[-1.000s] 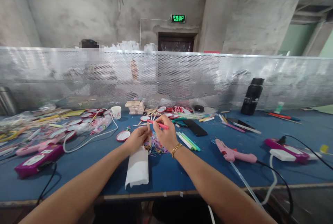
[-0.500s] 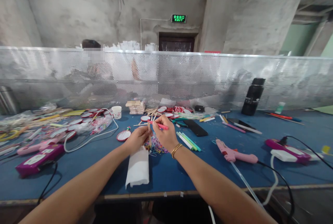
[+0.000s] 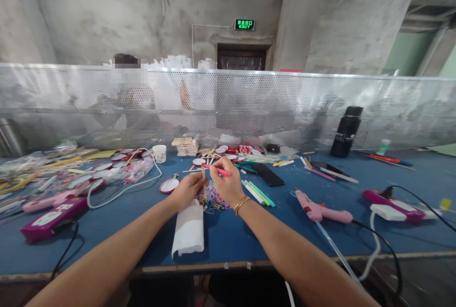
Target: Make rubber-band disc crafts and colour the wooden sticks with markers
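The blue tabletop carries a folded white sheet near its front edge, just beside a tangle of colourful loops (rubber bands, perhaps; they are small and partly hidden). Green and white markers lie near a black phone. Rightward rest a pink glue gun, a purple power strip and an upright black bottle; leftward, a second power strip and a paper cup.
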A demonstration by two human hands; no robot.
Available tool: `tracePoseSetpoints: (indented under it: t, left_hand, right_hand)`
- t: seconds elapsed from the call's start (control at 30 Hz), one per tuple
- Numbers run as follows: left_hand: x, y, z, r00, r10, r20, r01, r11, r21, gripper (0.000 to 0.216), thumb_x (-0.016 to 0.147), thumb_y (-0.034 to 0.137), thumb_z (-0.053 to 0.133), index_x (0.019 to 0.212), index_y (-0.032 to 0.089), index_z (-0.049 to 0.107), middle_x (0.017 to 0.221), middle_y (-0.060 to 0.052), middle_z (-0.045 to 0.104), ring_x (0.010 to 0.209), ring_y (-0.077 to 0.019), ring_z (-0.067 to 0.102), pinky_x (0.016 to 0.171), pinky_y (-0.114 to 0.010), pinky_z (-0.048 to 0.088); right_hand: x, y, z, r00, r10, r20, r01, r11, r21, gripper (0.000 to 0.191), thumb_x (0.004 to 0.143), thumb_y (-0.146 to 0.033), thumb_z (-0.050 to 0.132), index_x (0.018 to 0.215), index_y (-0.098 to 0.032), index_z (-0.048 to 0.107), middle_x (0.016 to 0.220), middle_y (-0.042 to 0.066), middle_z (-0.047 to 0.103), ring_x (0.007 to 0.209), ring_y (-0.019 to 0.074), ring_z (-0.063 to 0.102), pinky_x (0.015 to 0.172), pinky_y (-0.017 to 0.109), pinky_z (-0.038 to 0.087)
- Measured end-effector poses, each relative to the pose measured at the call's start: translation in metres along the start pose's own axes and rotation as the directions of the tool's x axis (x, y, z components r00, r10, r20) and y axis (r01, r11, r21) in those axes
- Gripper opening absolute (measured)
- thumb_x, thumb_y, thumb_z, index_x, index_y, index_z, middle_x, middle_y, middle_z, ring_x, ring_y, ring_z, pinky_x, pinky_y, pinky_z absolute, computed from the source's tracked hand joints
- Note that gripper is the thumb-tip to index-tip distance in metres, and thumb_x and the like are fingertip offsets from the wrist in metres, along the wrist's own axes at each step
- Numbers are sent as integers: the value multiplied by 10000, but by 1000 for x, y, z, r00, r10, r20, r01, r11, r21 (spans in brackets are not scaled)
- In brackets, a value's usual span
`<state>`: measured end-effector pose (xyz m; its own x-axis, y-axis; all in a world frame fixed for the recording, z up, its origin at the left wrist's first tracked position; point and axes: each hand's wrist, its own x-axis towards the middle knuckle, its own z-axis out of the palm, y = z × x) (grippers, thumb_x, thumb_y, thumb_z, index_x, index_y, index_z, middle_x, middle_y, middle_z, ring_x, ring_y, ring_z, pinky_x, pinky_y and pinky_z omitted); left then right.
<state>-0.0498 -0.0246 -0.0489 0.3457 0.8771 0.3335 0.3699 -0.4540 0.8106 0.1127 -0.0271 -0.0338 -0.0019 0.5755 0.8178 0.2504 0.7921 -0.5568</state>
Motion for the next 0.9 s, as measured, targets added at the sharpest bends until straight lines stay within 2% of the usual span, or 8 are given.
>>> tracePoseSetpoints:
  t: [0.27, 0.47, 0.67, 0.9]
  left_hand:
    - [-1, 3, 0, 1000, 18, 4, -18, 1000, -1, 440, 889, 592, 447, 707, 191, 444, 507, 62, 408, 449, -81, 327, 455, -233, 248]
    - [-1, 2, 0, 1000, 8, 5, -8, 1000, -7, 437, 893, 591, 444, 724, 188, 457, 505, 66, 405, 446, -80, 318, 454, -231, 243]
    - [1, 2, 1, 1000, 8, -1, -8, 1000, -18, 435, 879, 597, 465, 730, 189, 468, 507, 68, 395, 445, -83, 320, 445, -231, 237]
    - [1, 2, 0, 1000, 5, 1, -5, 1000, -8, 459, 876, 621, 454, 736, 184, 474, 512, 64, 403, 450, -83, 328, 446, -233, 247]
  right_hand:
    - [-1, 1, 0, 1000, 2, 30, -3, 1000, 29, 98, 866, -268, 528, 786, -216, 510, 704, -22, 583, 647, 141, 558, 649, 265, 430]
    - [0, 1, -1, 1000, 2, -17, -2, 1000, 1, 125, 857, -254, 532, 744, -216, 495, 684, -27, 565, 631, 136, 538, 634, 262, 415]
    - [1, -2, -2, 1000, 1, 17, -1, 1000, 21, 104, 855, -271, 527, 767, -219, 504, 689, -21, 578, 640, 142, 553, 627, 261, 428]
    - [1, -2, -2, 1000, 9, -6, -9, 1000, 0, 132, 861, -280, 517, 746, -221, 492, 687, -16, 580, 632, 141, 545, 611, 258, 420]
